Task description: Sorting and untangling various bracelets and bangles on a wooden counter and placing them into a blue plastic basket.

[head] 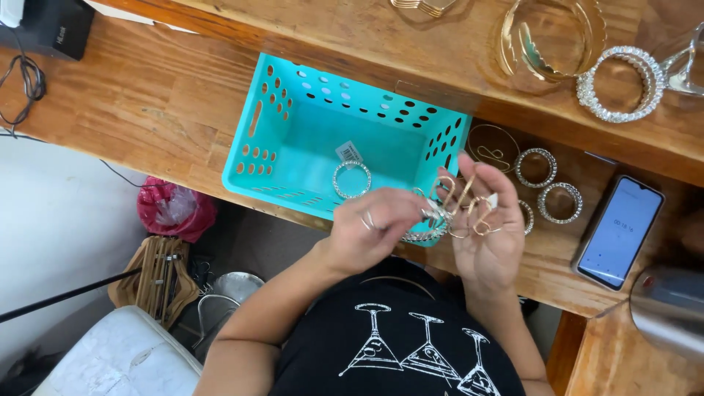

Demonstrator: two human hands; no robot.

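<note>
At frame centre, left hand (pixel 370 229) pinches a bangle (pixel 427 233); right hand (pixel 485 229) grasps gold rings (pixel 469 209) that could slip into the basket (pixel 293 139).

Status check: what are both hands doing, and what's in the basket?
Left hand and right hand together hold a cluster of bangles. Turquoise basket holds one sparkly bangle with a tag. Nothing blocks the basket.

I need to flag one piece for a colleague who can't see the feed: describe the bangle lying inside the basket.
Find the turquoise perforated basket on the wooden table. On its floor lies a single sparkly silver bangle with a small white tag by it. It is the only bangle in the basket; the others sit on the table or in the hands.
</note>
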